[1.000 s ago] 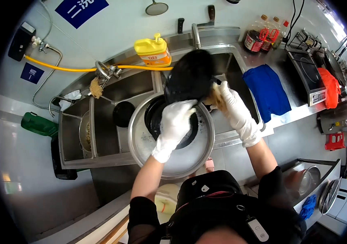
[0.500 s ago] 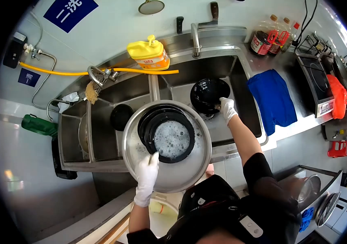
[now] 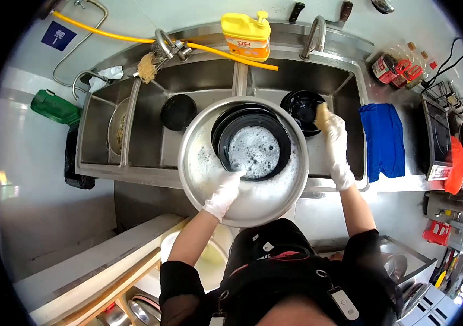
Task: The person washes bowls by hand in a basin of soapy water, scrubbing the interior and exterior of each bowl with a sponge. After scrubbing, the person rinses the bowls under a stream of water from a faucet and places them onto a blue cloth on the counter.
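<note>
My left hand point(image 3: 226, 193), in a white glove, is closed at the near rim of a black bowl point(image 3: 286, 155) filled with foamy water. That bowl sits against other black bowls point(image 3: 216, 133) inside a large metal basin point(image 3: 193, 185) propped on the sink's front edge. My right hand point(image 3: 336, 141), gloved as well, grips a tan scrubbing pad point(image 3: 322, 117) above the right sink compartment. Just left of the pad, a shiny black bowl point(image 3: 303, 108) lies in that compartment, apparently on other dishes. Its lower part is hidden by the basin.
Another black bowl point(image 3: 178, 112) is in the middle compartment. A yellow detergent jug point(image 3: 246, 38) and a yellow hose point(image 3: 210, 48) are behind the sink. A blue cloth point(image 3: 382, 141) hangs over the right counter edge. A brush point(image 3: 146, 68) hangs by the left tap.
My right hand has come away from the black bowl in the right compartment, with the tan pad in it. My left hand has moved onto the foamy bowl's rim. The view has shifted.
</note>
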`<state>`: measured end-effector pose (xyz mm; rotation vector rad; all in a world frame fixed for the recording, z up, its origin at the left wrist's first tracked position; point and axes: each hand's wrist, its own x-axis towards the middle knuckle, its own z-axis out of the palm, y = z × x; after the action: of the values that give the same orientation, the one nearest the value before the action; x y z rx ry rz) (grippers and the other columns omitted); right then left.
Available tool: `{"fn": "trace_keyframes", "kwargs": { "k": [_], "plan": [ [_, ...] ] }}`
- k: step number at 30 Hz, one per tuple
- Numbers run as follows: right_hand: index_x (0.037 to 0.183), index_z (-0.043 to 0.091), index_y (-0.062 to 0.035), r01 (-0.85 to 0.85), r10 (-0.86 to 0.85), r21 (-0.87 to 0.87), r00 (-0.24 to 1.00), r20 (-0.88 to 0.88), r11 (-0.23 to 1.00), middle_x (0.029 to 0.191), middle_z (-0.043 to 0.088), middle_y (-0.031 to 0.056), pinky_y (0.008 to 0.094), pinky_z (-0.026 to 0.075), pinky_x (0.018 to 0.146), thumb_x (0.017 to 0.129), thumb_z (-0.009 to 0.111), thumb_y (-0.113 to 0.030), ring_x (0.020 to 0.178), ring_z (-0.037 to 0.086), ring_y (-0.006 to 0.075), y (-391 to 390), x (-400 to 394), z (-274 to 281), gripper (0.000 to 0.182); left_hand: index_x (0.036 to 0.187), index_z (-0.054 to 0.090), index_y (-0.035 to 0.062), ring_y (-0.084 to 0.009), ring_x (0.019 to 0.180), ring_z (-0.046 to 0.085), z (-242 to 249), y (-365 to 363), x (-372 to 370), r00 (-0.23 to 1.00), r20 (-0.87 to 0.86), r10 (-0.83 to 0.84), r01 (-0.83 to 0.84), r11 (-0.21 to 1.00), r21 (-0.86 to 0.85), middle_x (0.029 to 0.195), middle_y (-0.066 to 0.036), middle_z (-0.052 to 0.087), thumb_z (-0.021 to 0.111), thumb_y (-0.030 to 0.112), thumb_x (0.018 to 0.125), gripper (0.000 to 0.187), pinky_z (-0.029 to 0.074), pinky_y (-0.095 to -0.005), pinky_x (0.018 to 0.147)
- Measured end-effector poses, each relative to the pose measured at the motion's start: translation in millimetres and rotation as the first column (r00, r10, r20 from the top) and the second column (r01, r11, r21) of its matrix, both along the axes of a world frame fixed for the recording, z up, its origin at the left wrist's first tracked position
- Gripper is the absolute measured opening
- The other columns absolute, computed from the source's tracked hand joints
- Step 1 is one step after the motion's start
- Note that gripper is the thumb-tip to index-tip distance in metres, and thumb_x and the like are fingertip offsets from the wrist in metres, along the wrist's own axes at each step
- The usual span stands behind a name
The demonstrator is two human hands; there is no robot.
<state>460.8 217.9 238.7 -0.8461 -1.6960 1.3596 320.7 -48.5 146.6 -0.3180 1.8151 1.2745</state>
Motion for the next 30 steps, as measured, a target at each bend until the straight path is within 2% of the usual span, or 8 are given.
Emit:
{"fn": "trace_keyframes", "kwargs": {
  "k": [2,5,8,11,15,18,28,30],
  "plan": [
    [0.115,0.058,-0.0039,-0.204,0.113,0.509,0.972,0.205,0.836,0.108,0.052,0.0148,0.0345,0.046,0.088,0.084,0.063,-0.006,0.102,0.053,0.0282,-38,-4,24,0.032,0.103,0.062,-0.0022,-0.0225,0.076,0.063,-14,-14,-6,0.965,-0.179,-0.193,0.206,0.977,0.058,0.089,-0.011,0.066,0.062,0.021,0.086,0.029,0.052,-0.0338,0.063],
    [0.113,0.059,-0.0005,-0.482,0.262,0.529,0.860,0.438,0.698,0.117,0.051,0.0193,0.0375,0.044,0.093,0.078,0.061,-0.003,0.108,0.051,0.0324,-89,-26,14,0.035,0.101,0.061,-0.0030,-0.0257,0.084,0.062,15,-22,-4,0.977,0.201,-0.074,0.020,0.966,0.259,0.099,-0.015,0.062,0.060,0.012,0.086,0.022,0.057,-0.0366,0.067],
    [0.109,0.062,0.0001,-0.807,0.013,0.438,0.482,0.876,0.396,0.112,0.058,0.0149,0.0385,0.041,0.095,0.075,0.055,-0.005,0.114,0.049,0.0332,-104,-38,-16,0.035,0.103,0.058,-0.0048,-0.0300,0.092,0.061,24,-28,-2,0.981,0.189,-0.047,-0.044,0.890,0.454,0.109,-0.020,0.058,0.057,0.009,0.086,0.022,0.058,-0.0460,0.075],
    [0.112,0.062,-0.0020,-0.758,-0.227,0.604,0.561,0.796,0.246,0.113,0.057,0.0147,0.0370,0.043,0.094,0.076,0.057,-0.006,0.109,0.052,0.0336,-125,-37,-40,0.037,0.116,0.051,-0.0050,-0.0356,0.106,0.056,43,-27,-9,0.958,0.283,-0.039,-0.144,0.791,0.595,0.120,-0.021,0.053,0.056,0.008,0.087,0.033,0.052,-0.0578,0.085],
    [0.112,0.063,-0.0038,-0.777,0.512,0.101,0.500,0.698,0.621,0.109,0.063,0.0193,0.0344,0.043,0.095,0.075,0.059,-0.005,0.107,0.059,0.0298,-151,-48,-41,0.038,0.134,0.040,0.0052,-0.0333,0.124,0.044,68,-24,-4,0.909,0.407,-0.092,-0.216,0.730,0.648,0.136,-0.017,0.043,0.052,0.053,0.087,0.068,0.045,-0.0535,0.096],
    [0.117,0.060,-0.0047,-0.667,0.656,0.054,0.742,0.137,0.743,0.118,0.059,0.0203,0.0353,0.038,0.101,0.081,0.057,0.002,0.115,0.053,0.0330,-177,-72,9,0.037,0.142,0.031,0.0140,-0.0328,0.129,0.039,97,-22,-6,0.922,0.348,-0.169,-0.068,0.814,0.576,0.144,-0.012,0.034,0.036,0.080,0.078,0.092,0.042,-0.0563,0.097],
    [0.115,0.052,-0.0045,-0.520,0.001,0.672,0.791,0.612,0.527,0.103,0.055,0.0188,0.0412,0.049,0.079,0.082,0.055,-0.012,0.095,0.057,0.0345,-101,-80,-22,0.034,0.141,0.033,0.0120,-0.0231,0.119,0.049,75,-32,-6,0.984,0.180,-0.006,-0.106,0.787,0.608,0.134,-0.009,0.047,0.053,0.049,0.091,0.065,0.050,-0.0424,0.090],
    [0.110,0.054,-0.0011,-0.463,-0.022,0.514,0.727,0.686,0.722,0.101,0.056,0.0182,0.0398,0.049,0.080,0.083,0.053,-0.013,0.096,0.057,0.0331,-120,-53,-28,0.030,0.140,0.034,0.0096,-0.0223,0.120,0.048,75,-31,-7,0.991,0.114,0.066,-0.123,0.779,0.615,0.134,-0.009,0.047,0.053,0.046,0.092,0.063,0.047,-0.0399,0.094]
  ]
}}
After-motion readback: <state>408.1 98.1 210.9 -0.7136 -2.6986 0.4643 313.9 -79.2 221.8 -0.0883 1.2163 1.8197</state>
